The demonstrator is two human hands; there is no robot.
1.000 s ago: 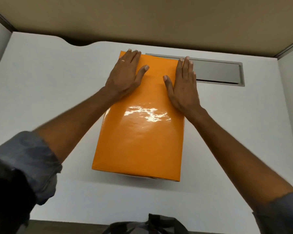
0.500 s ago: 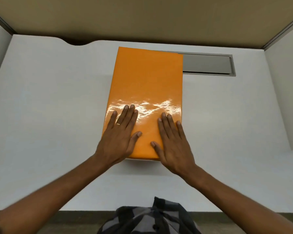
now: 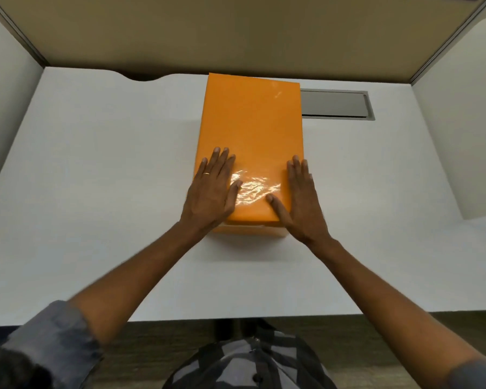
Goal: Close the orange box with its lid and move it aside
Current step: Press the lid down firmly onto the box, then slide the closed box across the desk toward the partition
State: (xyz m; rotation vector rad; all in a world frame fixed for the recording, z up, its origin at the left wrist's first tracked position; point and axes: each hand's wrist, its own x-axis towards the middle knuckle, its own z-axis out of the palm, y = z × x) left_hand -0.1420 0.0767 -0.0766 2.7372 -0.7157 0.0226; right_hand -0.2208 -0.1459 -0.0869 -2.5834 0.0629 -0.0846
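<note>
The orange box (image 3: 250,231) stands upright in the middle of the white table (image 3: 96,169), with its glossy orange lid (image 3: 250,124) sitting on top and covering it. A thin strip of the box's front wall shows under the lid's near edge. My left hand (image 3: 211,192) lies flat on the lid's near left corner, fingers spread, palm partly over the edge. My right hand (image 3: 303,203) lies flat on the near right corner, its thumb on the lid top and its palm over the right edge. Neither hand grips anything.
A grey cable hatch (image 3: 337,103) is set into the table behind and to the right of the box, partly hidden by it. Partition walls (image 3: 236,32) close the desk at the back and both sides. The back edge has a curved notch (image 3: 143,76).
My hands slid from the lid's far end to its near end, then spread apart toward the near corners. The box stays in place.
</note>
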